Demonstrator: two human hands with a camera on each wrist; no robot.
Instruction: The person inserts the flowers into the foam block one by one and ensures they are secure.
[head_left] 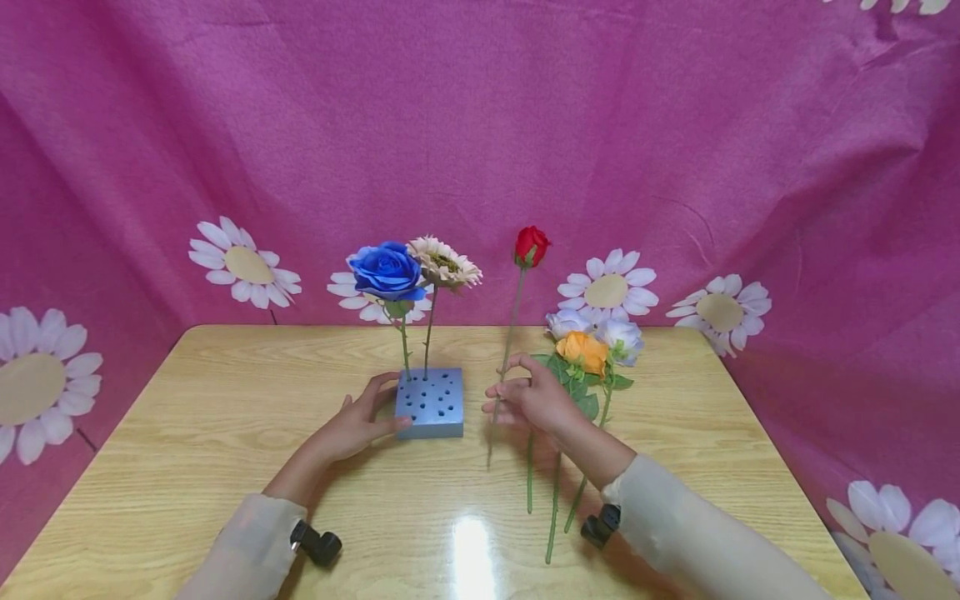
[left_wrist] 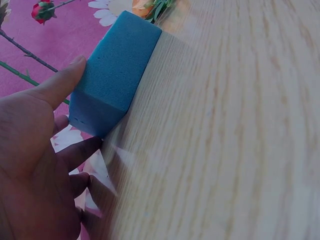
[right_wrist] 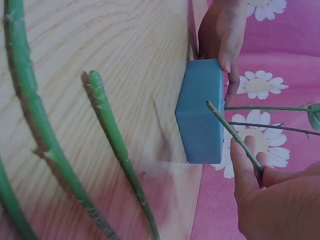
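A blue foam block (head_left: 429, 403) with several holes in its top sits on the table. My left hand (head_left: 365, 425) holds its left side, the thumb near the front corner and the fingers toward the back. Standing in the block's back holes are a blue rose (head_left: 387, 272) and a cream daisy-like flower (head_left: 445, 262). Right of the block, my right hand (head_left: 534, 395) pinches the stem of a red rose (head_left: 531, 247), bloom up. In the right wrist view, the cut end of that stem (right_wrist: 225, 125) overlaps the block, which appears behind it.
An orange rose (head_left: 583, 352) and pale white-lilac roses (head_left: 621, 339) lie on the wooden table (head_left: 247, 392) at the right, their green stems reaching toward the front, partly under my right forearm. Pink cloth (head_left: 480, 150) printed with daisies hangs behind the table.
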